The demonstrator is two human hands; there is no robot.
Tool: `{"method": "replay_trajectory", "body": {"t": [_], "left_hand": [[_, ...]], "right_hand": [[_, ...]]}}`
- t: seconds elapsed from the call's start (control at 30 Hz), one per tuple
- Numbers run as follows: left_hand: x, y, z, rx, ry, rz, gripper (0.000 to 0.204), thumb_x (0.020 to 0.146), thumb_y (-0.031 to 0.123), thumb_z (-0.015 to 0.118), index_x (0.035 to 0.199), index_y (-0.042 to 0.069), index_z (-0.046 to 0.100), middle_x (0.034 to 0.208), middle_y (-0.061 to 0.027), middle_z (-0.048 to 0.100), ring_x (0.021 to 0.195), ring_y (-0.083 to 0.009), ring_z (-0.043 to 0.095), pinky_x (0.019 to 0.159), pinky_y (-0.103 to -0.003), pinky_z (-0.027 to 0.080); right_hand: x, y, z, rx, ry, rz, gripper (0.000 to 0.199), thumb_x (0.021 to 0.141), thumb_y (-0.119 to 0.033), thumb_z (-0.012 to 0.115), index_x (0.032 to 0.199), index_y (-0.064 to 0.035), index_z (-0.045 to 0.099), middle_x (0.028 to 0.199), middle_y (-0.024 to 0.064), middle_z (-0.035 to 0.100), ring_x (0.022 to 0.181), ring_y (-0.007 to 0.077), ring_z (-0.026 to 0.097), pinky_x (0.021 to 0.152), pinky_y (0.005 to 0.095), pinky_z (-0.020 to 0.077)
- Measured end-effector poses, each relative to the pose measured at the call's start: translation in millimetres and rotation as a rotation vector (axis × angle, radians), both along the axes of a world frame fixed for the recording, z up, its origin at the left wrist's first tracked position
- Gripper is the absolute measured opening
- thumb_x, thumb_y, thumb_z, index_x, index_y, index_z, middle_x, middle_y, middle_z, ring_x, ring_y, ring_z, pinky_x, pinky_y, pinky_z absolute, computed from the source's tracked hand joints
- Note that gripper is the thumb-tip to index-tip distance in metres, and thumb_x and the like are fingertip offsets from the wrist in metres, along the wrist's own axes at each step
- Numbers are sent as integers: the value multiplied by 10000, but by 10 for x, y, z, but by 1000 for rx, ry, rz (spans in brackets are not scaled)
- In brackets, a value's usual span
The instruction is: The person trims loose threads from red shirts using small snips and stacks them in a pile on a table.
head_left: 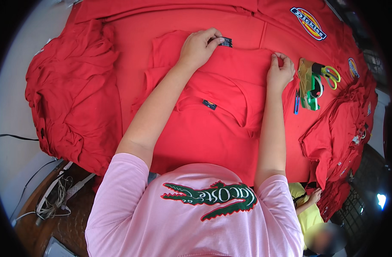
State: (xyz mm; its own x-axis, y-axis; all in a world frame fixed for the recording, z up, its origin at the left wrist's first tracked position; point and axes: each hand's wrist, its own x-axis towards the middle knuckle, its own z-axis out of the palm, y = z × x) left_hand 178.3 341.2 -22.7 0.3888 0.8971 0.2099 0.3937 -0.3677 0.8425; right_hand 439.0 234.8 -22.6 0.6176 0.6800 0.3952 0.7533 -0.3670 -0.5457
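Head view shows a person in a pink shirt (pixel 118 205) with both bare forearms stretched over a broad stretch of flat red cloth (pixel 133 49). The red garment (pixel 243 64) lies in the middle of it, folded in loose layers, its far edge running between the two hands. The left hand (pixel 199 48) grips narrowly, thumb and forefinger pinching that far edge right beside a dark label (pixel 226 42). The right hand (pixel 280 75) pinches the garment's far right corner, thumb against curled fingers, the grip also narrow. Nearer the person, a second dark label (pixel 209 104) shows on a lower red layer.

Just right of the right hand lie a blue slim tool (pixel 296 103), a green item (pixel 310 104) and scissors with yellow handles (pixel 331 78). A big crumpled red heap (pixel 73 94) sits at the left, and more rumpled red fabric (pixel 333 124) at the right. Oval patches mark the cloth at the far right. At the near right, a co-worker's hand (pixel 316 195) touches hanging red fabric; at the near left are tangled cables (pixel 56 199)
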Motion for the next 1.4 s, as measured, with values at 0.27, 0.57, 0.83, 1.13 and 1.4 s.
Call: {"method": "replay_trajectory", "body": {"t": [0.27, 0.57, 0.83, 1.13, 1.4], "left_hand": [[-61, -91, 114, 263, 39, -60, 166, 949, 221, 725, 1058, 101, 689, 958, -60, 744, 994, -235, 691, 1031, -413, 460], [-847, -380, 673, 539, 398, -235, 334, 780, 70, 779, 1090, 137, 676, 1043, -20, 687, 1079, -209, 669, 1201, -503, 324], [-1987, -1518, 470, 554, 551, -73, 294, 780, 44, 761, 1053, 137, 707, 1059, -29, 637, 1173, -230, 630, 1088, -467, 419], [-1990, -1885, 273, 462, 440, 40, 289, 808, -5, 696, 1078, 98, 689, 1157, -55, 642, 1263, -265, 606, 1061, -449, 436], [-1923, -1836, 433, 379, 332, 79, 247, 854, -2, 681, 1088, 80, 693, 1012, -37, 708, 1106, -246, 674, 1028, -405, 445]], "right_hand": [[-157, -222, 219, 607, 649, 203, 111, 1035, -69, 660, 1138, -34, 643, 1057, 36, 664, 939, 115, 603, 898, 251, 474], [-69, -1403, 899, 282, 715, 387, 127, 1040, 14, 618, 1165, 9, 635, 1088, 49, 685, 1059, 107, 641, 969, 257, 503], [-253, -2337, 466, -153, 378, 503, 160, 967, 112, 607, 1013, 2, 714, 1090, 101, 765, 1146, 216, 687, 1060, 342, 498], [-365, -2297, 375, -98, 227, 453, 165, 934, 105, 609, 995, 3, 724, 1072, 108, 769, 1121, 248, 704, 1023, 369, 535], [-287, -2225, 332, -77, 286, 373, 114, 966, 5, 655, 1033, -18, 744, 933, 58, 745, 920, 171, 693, 886, 306, 532]]}}
